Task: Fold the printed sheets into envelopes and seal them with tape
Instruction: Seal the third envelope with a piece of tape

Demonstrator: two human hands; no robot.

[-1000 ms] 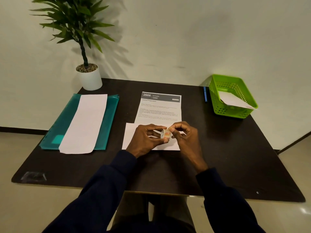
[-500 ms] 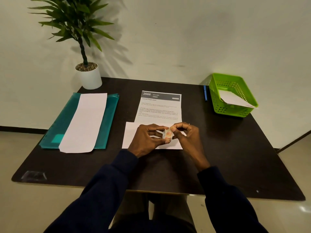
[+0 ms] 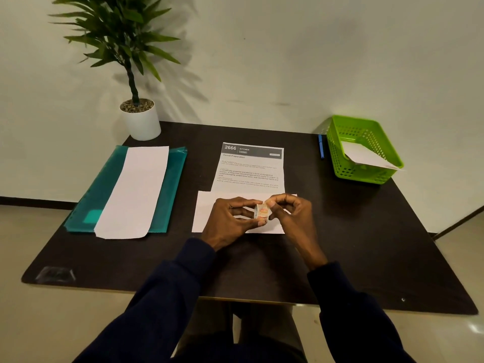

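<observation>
Dark table (image 3: 340, 244) against pale wall: left hand (image 3: 230, 221) grips small tape roll (image 3: 262, 212) between thumb and fingers, right hand (image 3: 293, 213) pinches at the roll's edge, both above the folded white envelope (image 3: 207, 213) overlapping the printed sheet (image 3: 251, 169).

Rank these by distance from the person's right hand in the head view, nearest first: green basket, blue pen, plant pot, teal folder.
From the right hand:
1. Blue pen, back right.
2. Green basket, far right corner.
3. Teal folder, left side.
4. Plant pot, far left corner.
</observation>
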